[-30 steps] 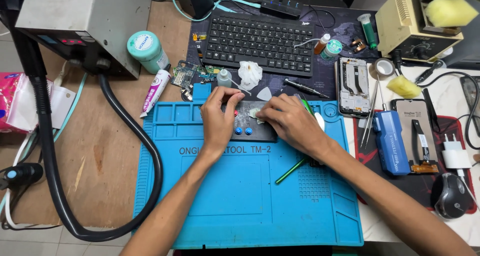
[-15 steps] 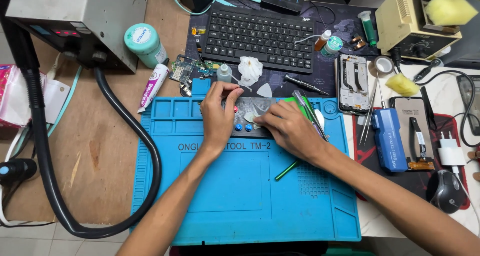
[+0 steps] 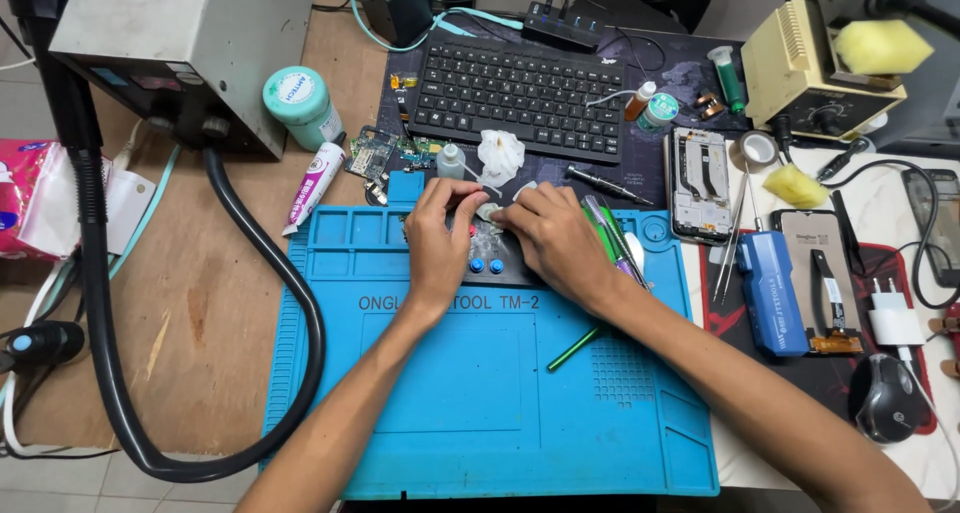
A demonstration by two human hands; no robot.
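Observation:
Both my hands meet at the far middle of the blue silicone mat [image 3: 480, 413]. My left hand [image 3: 438, 241] grips the left side of a small dark holder with blue knobs [image 3: 486, 264]. My right hand [image 3: 562, 245] comes in from the right, and its fingertips pinch a small pale piece [image 3: 489, 213] on top of the holder. What lies under the fingers is hidden. Green and purple thin tools [image 3: 606, 228] lie just beyond my right hand. A green stick [image 3: 574, 349] lies on the mat under my right forearm.
A black keyboard [image 3: 520, 98], crumpled tissue [image 3: 499, 156], small bottle [image 3: 450, 161] and circuit board [image 3: 375, 153] lie beyond the mat. A grey box [image 3: 180, 43] with black hose [image 3: 300, 303] is at left. An opened phone [image 3: 699, 181], blue tool [image 3: 771, 293] and mouse [image 3: 888, 398] are at right.
Both hands stay on the dark holder. My right fingertips have shifted slightly left over its top; the view itself has moved a little.

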